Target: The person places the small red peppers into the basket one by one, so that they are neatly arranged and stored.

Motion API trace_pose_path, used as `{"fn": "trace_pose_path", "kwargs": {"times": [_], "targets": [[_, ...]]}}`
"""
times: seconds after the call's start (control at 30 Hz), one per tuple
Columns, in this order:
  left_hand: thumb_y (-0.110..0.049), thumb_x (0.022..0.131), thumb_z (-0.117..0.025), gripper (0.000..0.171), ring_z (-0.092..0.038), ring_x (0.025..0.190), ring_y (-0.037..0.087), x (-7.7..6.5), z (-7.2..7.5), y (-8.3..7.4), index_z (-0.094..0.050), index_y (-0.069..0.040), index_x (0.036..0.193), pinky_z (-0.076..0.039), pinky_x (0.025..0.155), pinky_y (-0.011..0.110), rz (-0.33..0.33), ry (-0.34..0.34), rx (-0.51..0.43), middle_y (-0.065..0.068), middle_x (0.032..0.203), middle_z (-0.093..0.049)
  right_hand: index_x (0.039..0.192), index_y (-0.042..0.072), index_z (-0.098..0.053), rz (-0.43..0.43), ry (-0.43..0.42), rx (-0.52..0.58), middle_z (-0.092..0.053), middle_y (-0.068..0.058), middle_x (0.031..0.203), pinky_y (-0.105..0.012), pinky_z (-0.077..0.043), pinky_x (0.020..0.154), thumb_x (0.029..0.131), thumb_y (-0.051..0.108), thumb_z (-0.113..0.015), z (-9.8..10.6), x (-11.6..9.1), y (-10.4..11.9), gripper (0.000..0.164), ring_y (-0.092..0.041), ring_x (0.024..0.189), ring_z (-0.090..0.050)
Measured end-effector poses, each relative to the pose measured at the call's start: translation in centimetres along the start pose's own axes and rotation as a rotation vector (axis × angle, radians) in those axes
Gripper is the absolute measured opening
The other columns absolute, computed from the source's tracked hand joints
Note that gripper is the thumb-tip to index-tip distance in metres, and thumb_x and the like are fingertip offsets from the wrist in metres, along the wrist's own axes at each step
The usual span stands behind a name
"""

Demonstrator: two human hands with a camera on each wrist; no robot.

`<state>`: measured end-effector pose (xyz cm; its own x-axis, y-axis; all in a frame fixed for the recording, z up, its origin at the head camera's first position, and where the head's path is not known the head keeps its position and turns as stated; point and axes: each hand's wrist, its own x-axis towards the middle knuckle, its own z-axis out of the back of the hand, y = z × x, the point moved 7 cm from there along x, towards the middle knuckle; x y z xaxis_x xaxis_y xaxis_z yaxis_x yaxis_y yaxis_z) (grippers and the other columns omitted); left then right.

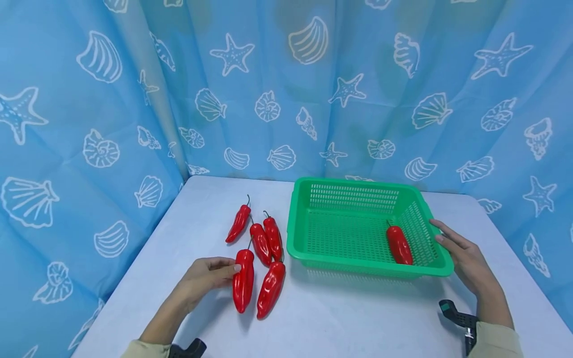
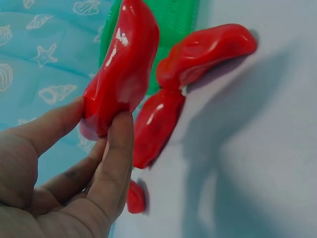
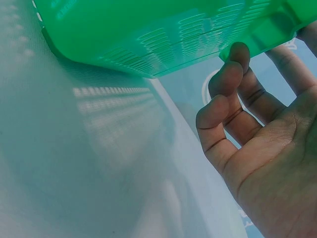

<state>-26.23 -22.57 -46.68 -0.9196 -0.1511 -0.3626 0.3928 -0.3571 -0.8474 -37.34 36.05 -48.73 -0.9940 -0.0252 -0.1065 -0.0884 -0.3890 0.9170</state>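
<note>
My left hand pinches a red chili pepper near its stem end, between thumb and fingers. In the left wrist view this pepper points away from the fingertips, above the white table. Just right of it lies another red pepper, and more lie behind. At the right, a green plastic basket holds one red pepper on its floor. My right hand holds the basket's right rim, thumb at the top edge. In the right wrist view its other fingers curl outside the basket wall.
Several loose peppers lie left of the basket, among them one at the back and a touching pair. A white table carries everything. Behind and at the left hangs a blue curtain with shells and starfish.
</note>
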Motion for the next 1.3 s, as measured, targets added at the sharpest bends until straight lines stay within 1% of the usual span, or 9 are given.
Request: {"fn": "trace_pose_path", "kwargs": {"times": [0.07,0.13,0.3,0.43,0.53,0.8,0.97,1.2,1.3], "targets": [[-0.04,0.076,-0.087,0.067,-0.069,0.09,0.021,0.0,0.0,-0.4,-0.064,0.0,0.124,-0.06,0.08,0.044,-0.007,-0.002,-0.019,0.01,0.109,-0.068,0.156,0.043,-0.028,0.002,0.002,-0.023,-0.009,-0.008,0.167,-0.037,-0.045,0.104,0.1,0.055,-0.05,0.0,0.0,0.0,0.061,-0.048,0.146,-0.019],[-0.039,0.076,-0.087,0.066,-0.07,0.09,0.021,0.1,0.0,-0.9,-0.063,-0.001,0.125,-0.06,0.081,0.044,-0.015,-0.005,-0.045,0.011,0.111,-0.068,0.156,0.043,-0.028,0.002,0.004,-0.036,-0.008,-0.007,0.167,-0.03,-0.048,0.098,0.1,0.055,-0.05,0.0,0.1,0.0,0.061,-0.047,0.147,-0.017],[-0.039,0.076,-0.087,0.068,-0.071,0.09,0.02,0.4,-0.3,-2.2,-0.063,-0.002,0.126,-0.058,0.085,0.045,-0.049,0.006,-0.098,0.012,0.114,-0.067,0.156,0.043,-0.028,-0.001,0.003,-0.041,-0.007,-0.006,0.167,-0.031,-0.047,0.099,0.1,0.055,-0.05,0.0,0.1,-0.2,0.062,-0.046,0.148,-0.015],[-0.039,0.076,-0.087,0.068,-0.071,0.09,0.02,0.5,-0.6,-3.1,-0.062,-0.003,0.127,-0.057,0.087,0.046,-0.079,0.027,-0.124,0.012,0.116,-0.066,0.156,0.042,-0.028,0.004,0.001,-0.033,-0.008,-0.008,0.167,-0.019,-0.05,0.089,0.1,0.055,-0.051,0.0,0.2,-0.3,0.062,-0.048,0.146,-0.019],[-0.037,0.076,-0.087,0.067,-0.071,0.091,0.021,0.7,-0.8,-3.8,-0.062,-0.003,0.128,-0.057,0.088,0.047,-0.108,0.035,-0.142,0.013,0.117,-0.065,0.156,0.042,-0.029,0.011,0.003,-0.021,-0.009,-0.008,0.167,-0.014,-0.05,0.085,0.1,0.054,-0.051,-0.1,0.2,-0.2,0.061,-0.048,0.146,-0.021],[-0.034,0.078,-0.086,0.065,-0.072,0.093,0.022,1.1,-1.3,-5.1,-0.061,-0.003,0.129,-0.054,0.092,0.049,-0.127,0.066,-0.191,0.014,0.116,-0.066,0.156,0.041,-0.029,0.027,0.013,-0.013,-0.008,-0.005,0.167,-0.012,-0.049,0.084,0.101,0.052,-0.051,0.0,0.2,0.2,0.06,-0.046,0.147,-0.018],[-0.032,0.08,-0.085,0.063,-0.07,0.097,0.025,1.5,-1.4,-6.2,-0.06,-0.002,0.13,-0.054,0.093,0.048,-0.143,0.086,-0.217,0.015,0.119,-0.064,0.156,0.041,-0.029,0.027,0.003,-0.009,-0.009,-0.008,0.167,-0.011,-0.049,0.082,0.101,0.053,-0.051,0.1,0.4,0.3,0.061,-0.048,0.145,-0.021],[-0.029,0.08,-0.085,0.061,-0.068,0.1,0.026,1.9,-2.2,-7.9,-0.06,-0.004,0.13,-0.055,0.092,0.045,-0.166,0.116,-0.204,0.014,0.12,-0.063,0.156,0.042,-0.028,0.004,0.003,-0.018,-0.007,-0.007,0.167,-0.019,-0.049,0.09,0.1,0.054,-0.051,0.1,0.2,0.1,0.062,-0.047,0.147,-0.018],[-0.028,0.08,-0.085,0.059,-0.069,0.099,0.025,2.1,-2.6,-8.6,-0.061,-0.004,0.128,-0.057,0.089,0.042,-0.171,0.122,-0.188,0.012,0.118,-0.065,0.156,0.042,-0.027,0.003,0.004,-0.015,-0.008,-0.007,0.167,-0.019,-0.049,0.09,0.1,0.054,-0.051,0.1,0.1,0.0,0.062,-0.048,0.146,-0.019]]}}
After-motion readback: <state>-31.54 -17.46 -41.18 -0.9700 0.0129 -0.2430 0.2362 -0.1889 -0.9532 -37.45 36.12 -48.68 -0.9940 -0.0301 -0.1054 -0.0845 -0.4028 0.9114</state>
